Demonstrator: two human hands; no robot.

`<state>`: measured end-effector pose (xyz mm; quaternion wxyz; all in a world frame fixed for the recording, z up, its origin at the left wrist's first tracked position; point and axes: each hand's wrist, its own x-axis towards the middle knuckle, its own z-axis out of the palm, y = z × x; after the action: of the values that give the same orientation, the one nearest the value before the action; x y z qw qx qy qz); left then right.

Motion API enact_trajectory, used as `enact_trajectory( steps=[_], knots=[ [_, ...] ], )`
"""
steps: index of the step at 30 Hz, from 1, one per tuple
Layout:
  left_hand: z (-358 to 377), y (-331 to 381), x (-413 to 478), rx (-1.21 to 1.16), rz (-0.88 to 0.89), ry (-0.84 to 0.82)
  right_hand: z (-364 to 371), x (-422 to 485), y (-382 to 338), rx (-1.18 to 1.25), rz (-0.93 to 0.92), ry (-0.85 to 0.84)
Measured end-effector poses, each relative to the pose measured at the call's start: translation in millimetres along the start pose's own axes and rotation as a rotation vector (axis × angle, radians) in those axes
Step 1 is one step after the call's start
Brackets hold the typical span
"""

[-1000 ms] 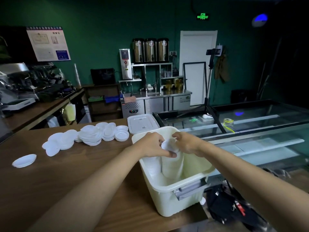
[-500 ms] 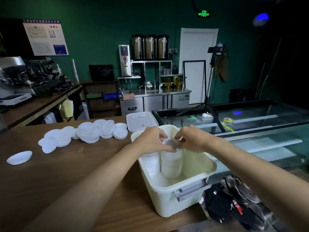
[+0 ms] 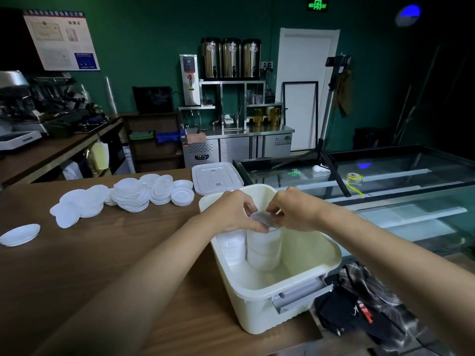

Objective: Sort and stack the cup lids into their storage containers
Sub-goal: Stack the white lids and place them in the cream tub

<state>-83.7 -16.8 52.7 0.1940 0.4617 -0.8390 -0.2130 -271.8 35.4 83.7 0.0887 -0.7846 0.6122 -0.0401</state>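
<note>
Two hands over the bin [image 3: 331,255], both on one lid [image 3: 259,218]. Left hand [image 3: 231,211]: fingers curled, pinching the lid's left edge. Right hand [image 3: 295,210]: fingertips curled, pinching its right edge. Lid held at the top of the stack [image 3: 263,250], upright inside the bin. Just left of that, a second stack [image 3: 231,246] against the bin wall. On the table [image 3: 90,265], left of the bin, loose lids [image 3: 131,195] in overlapping piles. Farther left, a single lid [image 3: 20,235] apart. Just behind the bin, a flat cover [image 3: 217,177].
</note>
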Motion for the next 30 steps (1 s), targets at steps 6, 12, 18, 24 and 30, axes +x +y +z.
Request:
enact_trajectory(
  steps=[6,12,18,24,30],
  knots=[
    [1,0,0,0.075,-0.01,-0.032,2,0,-2,0.014,0.038,0.014],
    [-7,10,-10,0.142,0.023,-0.015,-6,-12,-11,0.004,0.08,-0.001],
    [-36,12,-36,0.117,0.034,0.022,-24,-25,-38,0.002,0.008,0.089],
    [-81,-13,-94,0.064,0.029,0.218,-33,-26,-95,0.042,-0.103,0.158],
    [-122,-76,-177,0.049,-0.074,0.354,-11,1,-187,0.014,-0.262,0.181]
  ],
)
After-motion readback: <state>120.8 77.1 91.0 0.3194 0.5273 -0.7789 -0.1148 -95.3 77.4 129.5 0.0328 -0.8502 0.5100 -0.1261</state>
